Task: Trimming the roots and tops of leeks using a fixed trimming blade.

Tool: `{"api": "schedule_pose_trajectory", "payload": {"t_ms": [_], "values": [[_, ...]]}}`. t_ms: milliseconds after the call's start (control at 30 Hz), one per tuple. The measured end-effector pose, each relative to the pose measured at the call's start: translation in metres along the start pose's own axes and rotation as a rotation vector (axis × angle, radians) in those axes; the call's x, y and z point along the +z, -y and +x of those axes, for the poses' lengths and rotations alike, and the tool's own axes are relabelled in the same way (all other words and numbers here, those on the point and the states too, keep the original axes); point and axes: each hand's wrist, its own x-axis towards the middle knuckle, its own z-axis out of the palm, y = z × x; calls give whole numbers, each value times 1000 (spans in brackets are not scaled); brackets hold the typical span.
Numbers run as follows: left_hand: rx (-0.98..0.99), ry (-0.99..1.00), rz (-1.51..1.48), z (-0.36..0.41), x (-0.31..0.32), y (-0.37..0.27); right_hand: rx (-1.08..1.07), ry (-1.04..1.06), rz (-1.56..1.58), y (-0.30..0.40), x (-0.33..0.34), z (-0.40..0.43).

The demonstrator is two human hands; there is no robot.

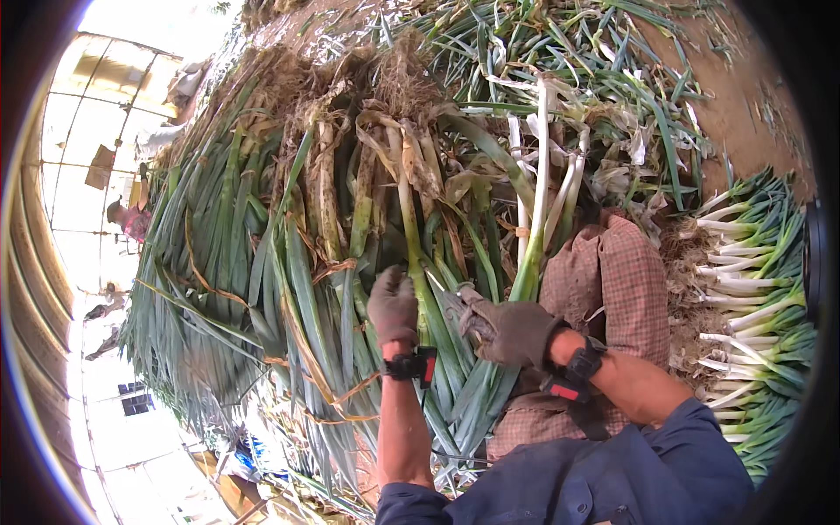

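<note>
My left hand [394, 305], in a worn brown glove, is curled among the leaves of a large Welsh onion pile [308, 197], beside a thick green stalk [412, 243]. Whether its fingers grip a stalk is hidden. My right hand [508, 325], also gloved, is closed around a small dark hand tool [462, 298], whose kind I cannot make out, just right of that stalk. Above my right hand stands a peeled white onion stalk [542, 157], its green part running down beside my checked trouser leg. Dry brown roots [407, 85] top the unpeeled onions.
Trimmed onions [741, 282] lie in a row at the right, roots towards me. Stripped leaves [545, 52] heap on the bare soil [735, 118] beyond. At the far left, a person [134, 220] in a reddish top is near the greenhouse wall [79, 151].
</note>
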Motion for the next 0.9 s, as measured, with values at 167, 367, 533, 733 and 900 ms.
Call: {"api": "schedule_pose_trajectory", "payload": {"t_ms": [167, 367, 533, 733, 900], "values": [[-134, 165, 423, 2, 17, -32, -21, -80, -44, -4, 0, -1], [-234, 289, 325, 26, 2, -24, -33, -183, 25, -1, -13, -4], [-298, 276, 353, 9, 7, -48, -2, -83, -4, -6, -13, -16], [-300, 296, 355, -15, 0, -61, -147, -378, 67, -24, -52, 47], [-295, 263, 390, -32, 2, -57, -40, -365, -47, 1, -111, 89]]}}
